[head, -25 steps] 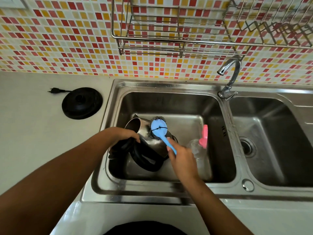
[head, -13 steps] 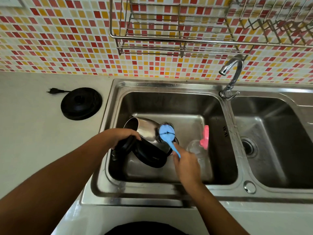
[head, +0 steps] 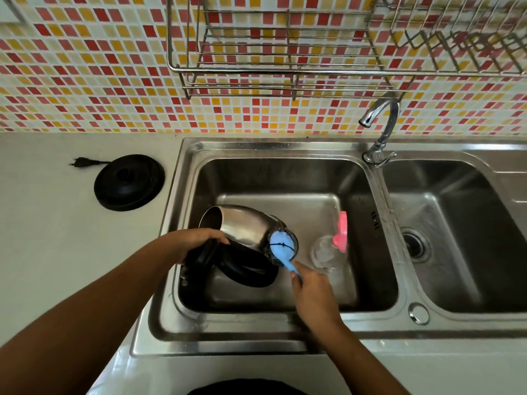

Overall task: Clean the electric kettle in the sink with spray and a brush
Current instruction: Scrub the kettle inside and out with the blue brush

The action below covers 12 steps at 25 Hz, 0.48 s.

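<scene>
1. Right hand nearest, grip pinching the handle of the blue plastic brush with a steel-wool head, head pressed against the kettle's wide bottom end.
2. Left hand, grip curled over the black lid-and-handle part, steadying the stainless-steel electric kettle, tipped on its side in the left basin of the steel double sink.
3. Scrubbing step judged in hand; rinse not yet done.
4. Just beside the kettle, in the same basin: clear spray bottle with pink trigger, untouched.
5. Likely called for next: a firm left grip while turning the kettle to bring unscrubbed steel under the brush.
6. Farther off, on the pale surface: round black power base, well apart.
</scene>
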Each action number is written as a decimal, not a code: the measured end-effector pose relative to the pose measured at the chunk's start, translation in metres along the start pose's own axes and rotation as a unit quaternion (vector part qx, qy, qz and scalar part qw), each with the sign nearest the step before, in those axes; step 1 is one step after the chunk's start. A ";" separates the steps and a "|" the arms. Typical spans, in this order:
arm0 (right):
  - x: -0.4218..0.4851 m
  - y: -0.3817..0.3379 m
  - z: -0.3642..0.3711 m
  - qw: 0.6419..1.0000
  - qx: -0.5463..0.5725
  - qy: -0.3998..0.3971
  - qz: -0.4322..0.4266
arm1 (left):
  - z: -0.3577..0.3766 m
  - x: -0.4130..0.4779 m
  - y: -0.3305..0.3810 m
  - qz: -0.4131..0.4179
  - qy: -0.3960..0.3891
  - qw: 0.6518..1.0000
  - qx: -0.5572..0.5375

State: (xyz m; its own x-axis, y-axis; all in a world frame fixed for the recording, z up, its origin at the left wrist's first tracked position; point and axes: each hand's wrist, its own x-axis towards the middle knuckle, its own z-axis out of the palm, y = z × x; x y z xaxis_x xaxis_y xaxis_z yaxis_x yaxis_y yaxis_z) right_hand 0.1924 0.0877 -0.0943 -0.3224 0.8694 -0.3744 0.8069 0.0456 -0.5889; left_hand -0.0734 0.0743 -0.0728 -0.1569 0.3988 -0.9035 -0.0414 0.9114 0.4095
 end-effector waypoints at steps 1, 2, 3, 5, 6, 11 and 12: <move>-0.009 -0.007 0.001 0.999 0.022 -0.010 -0.028 | 0.001 0.002 -0.001 0.001 0.000 1.000 0.001; -0.013 -0.016 0.001 0.998 0.040 -0.009 -0.055 | 0.002 0.005 -0.003 0.001 0.000 1.000 0.005; -0.010 -0.025 0.000 0.996 0.046 0.002 -0.074 | 0.004 0.007 -0.004 0.004 -0.005 1.000 0.009; 0.014 -0.029 0.000 0.996 0.041 0.035 -0.069 | 0.006 0.010 -0.009 0.020 -0.002 1.000 0.017; 0.029 -0.026 -0.003 0.997 0.041 0.042 -0.049 | 0.006 0.011 -0.011 0.028 0.006 0.999 0.020; 0.030 -0.002 -0.017 0.999 0.051 0.004 0.009 | -0.001 0.022 -0.016 0.082 0.044 0.992 0.082; 0.019 -0.008 -0.017 0.997 0.070 -0.003 -0.026 | -0.002 0.021 -0.015 0.088 0.055 0.989 0.103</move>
State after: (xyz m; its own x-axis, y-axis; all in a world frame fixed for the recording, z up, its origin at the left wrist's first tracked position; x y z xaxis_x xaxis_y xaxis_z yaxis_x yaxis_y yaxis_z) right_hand 0.1878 0.1117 -0.0844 -0.3646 0.8652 -0.3443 0.7119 0.0207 -0.7020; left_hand -0.0781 0.0685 -0.0982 -0.2501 0.5497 -0.7970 0.1966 0.8349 0.5141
